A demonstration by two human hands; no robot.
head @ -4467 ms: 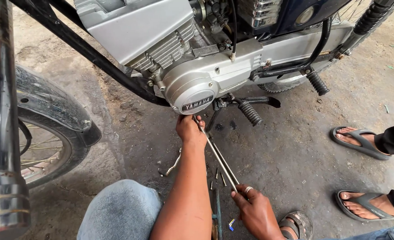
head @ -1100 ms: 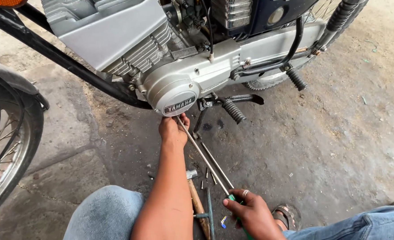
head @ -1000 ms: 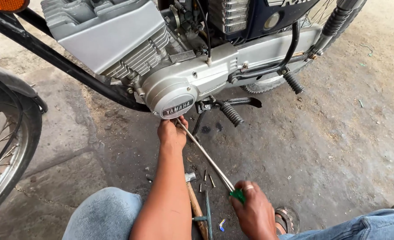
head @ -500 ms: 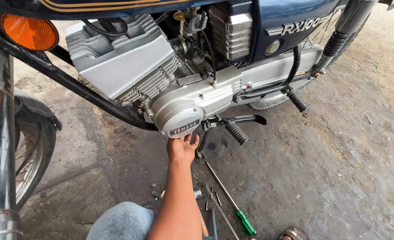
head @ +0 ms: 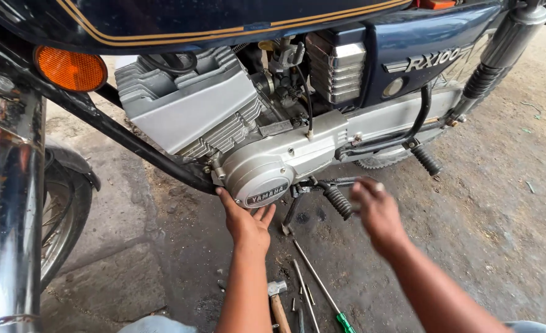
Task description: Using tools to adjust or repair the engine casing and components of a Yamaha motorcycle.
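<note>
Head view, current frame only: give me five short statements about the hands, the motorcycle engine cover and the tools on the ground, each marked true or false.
1. The left hand touches the round engine cover from below. True.
2. The right hand grips the screwdriver. False: the green-handled screwdriver lies on the ground, and the hand is empty near the footpeg.
3. A hammer lies on the ground by the left forearm. True.
4. The reflector is blue. False: orange.
5. The engine cover is lying on the ground. False: it sits on the engine.
</note>
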